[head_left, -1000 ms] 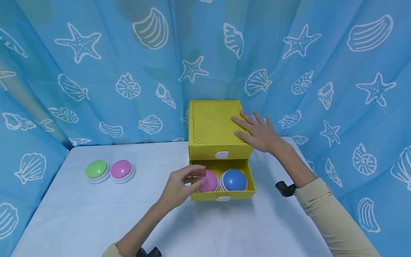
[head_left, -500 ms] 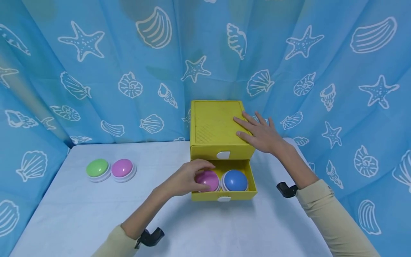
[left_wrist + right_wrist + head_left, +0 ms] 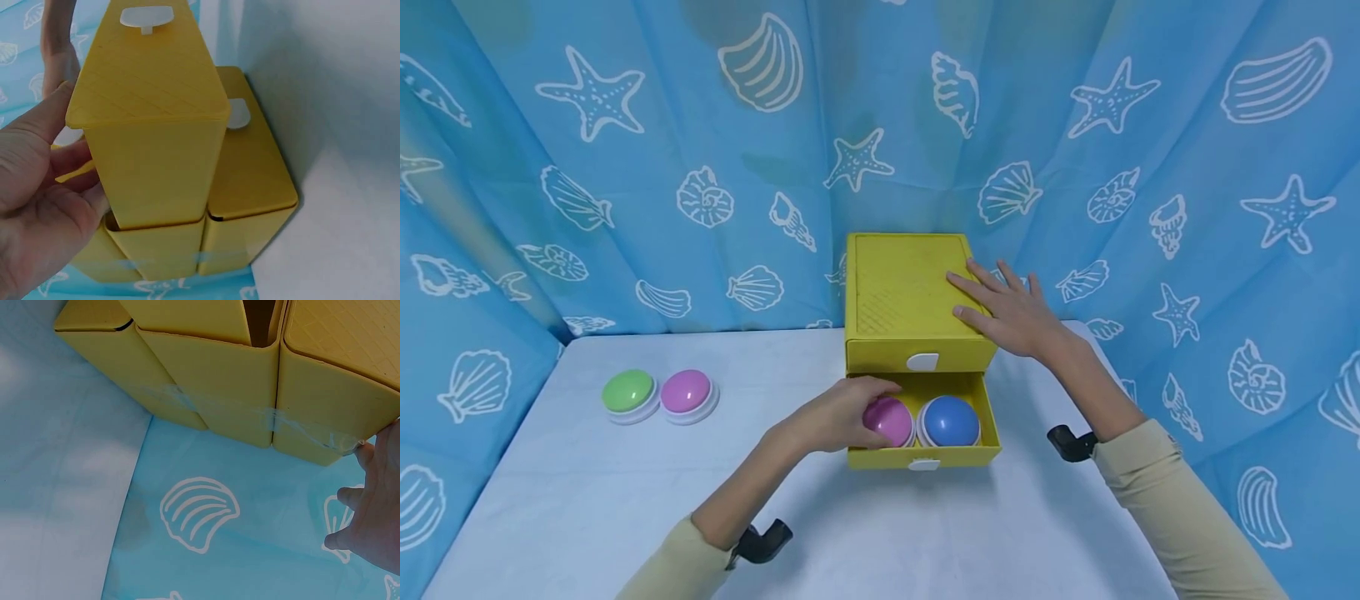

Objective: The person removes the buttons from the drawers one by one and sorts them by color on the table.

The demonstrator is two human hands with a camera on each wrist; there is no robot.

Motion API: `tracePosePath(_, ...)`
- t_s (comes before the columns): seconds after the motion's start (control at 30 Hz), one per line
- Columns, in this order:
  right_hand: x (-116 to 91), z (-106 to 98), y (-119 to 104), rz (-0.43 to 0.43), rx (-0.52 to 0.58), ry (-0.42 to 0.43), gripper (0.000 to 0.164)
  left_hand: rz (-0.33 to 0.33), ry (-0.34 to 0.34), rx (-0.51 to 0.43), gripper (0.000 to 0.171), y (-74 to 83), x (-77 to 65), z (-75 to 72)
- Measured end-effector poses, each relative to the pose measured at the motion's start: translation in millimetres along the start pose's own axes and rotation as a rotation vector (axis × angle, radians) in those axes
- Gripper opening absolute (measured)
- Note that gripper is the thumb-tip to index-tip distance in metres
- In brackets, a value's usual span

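A yellow drawer cabinet [image 3: 902,292] stands on the table with one drawer [image 3: 962,457] pulled out. Inside the drawer sit a pink push button [image 3: 889,419] and, to its right, a blue push button [image 3: 950,421], both domed on white bases. My left hand [image 3: 835,417] holds the pink button, thumb at its near side and fingers at its far side. The left wrist view has the left hand [image 3: 37,206] beside the open drawer, which hides the buttons. My right hand [image 3: 1018,317] rests with spread fingers on the right edge of the cabinet's top.
To the left on the white table [image 3: 587,500] lie a green push button [image 3: 628,393] and another pink push button [image 3: 687,393], side by side. A blue curtain [image 3: 895,100] with shell prints hangs behind the cabinet. A shut drawer [image 3: 250,169] lies below the open one.
My left hand has moved a little right and its fingers have closed around the pink button in the drawer. The right hand stays on the cabinet; the view shifts slightly.
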State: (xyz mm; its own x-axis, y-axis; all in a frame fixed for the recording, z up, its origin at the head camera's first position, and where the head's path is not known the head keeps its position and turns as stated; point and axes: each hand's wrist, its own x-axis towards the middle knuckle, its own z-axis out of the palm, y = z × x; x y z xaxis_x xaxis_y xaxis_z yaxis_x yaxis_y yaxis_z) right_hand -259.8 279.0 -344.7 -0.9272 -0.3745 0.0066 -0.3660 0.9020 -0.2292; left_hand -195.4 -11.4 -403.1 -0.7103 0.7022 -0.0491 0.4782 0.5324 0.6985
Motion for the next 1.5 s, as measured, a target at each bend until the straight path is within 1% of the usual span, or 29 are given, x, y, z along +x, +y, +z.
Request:
tracePosePath(0.1, 0, 0, 1, 0.003, 0.002, 0.003, 0.067, -0.006, -0.012, 0.037, 0.066, 2.1, 2.2, 0.0)
tracePosePath(0.17, 0, 0, 1, 0.005, 0.003, 0.003, 0.067, -0.007, -0.02, 0.081, 0.068, 3.7, 3.5, 0.4)
tracePosePath(0.3, 1, 0, 2, 0.007, 0.008, 0.001, 0.067, 0.009, -0.031, 0.172, 0.07, 6.3, 5.5, 2.8)
tracePosePath(0.43, 2, 0, 2, 0.007, 0.014, -0.001, 0.067, 0.017, -0.03, 0.221, 0.072, 8.4, 6.0, 4.8)
tracePosePath(0.63, 1, -1, 1, 0.003, 0.007, 0.0, 0.066, -0.026, -0.048, 0.308, 0.072, 13.9, 6.4, 4.1)
tracePosePath(0.87, 1, -1, -1, -0.002, 0.007, -0.008, 0.067, -0.109, -0.062, 0.429, 0.065, 22.3, 6.3, 3.3)
tracePosePath(0.97, 2, -2, -3, -0.005, 0.015, -0.007, 0.067, -0.115, -0.054, 0.479, 0.06, 24.3, 6.3, 2.5)
tracePosePath(1.03, 2, -3, -4, -0.007, 0.018, -0.005, 0.067, -0.109, -0.046, 0.495, 0.057, 24.3, 6.3, 2.0)
tracePosePath(1.17, 1, -4, -5, -0.007, 0.009, -0.006, 0.066, -0.085, -0.028, 0.513, 0.057, 23.4, 5.7, 0.6)
tracePosePath(1.27, 1, -4, -4, -0.005, 0.007, -0.01, 0.066, -0.065, -0.014, 0.497, 0.064, 23.4, 4.8, -1.3)
tracePosePath(1.3, 1, -3, -3, -0.005, 0.005, -0.01, 0.066, -0.058, -0.009, 0.481, 0.067, 23.1, 4.6, -2.0)
tracePosePath(1.4, 1, -3, -2, -0.002, 0.012, -0.009, 0.066, -0.054, 0.002, 0.398, 0.076, 23.2, 2.5, -4.7)
tracePosePath(1.5, 1, -1, -1, -0.001, 0.015, -0.003, 0.066, -0.042, 0.019, 0.302, 0.08, 22.4, 0.2, -7.2)
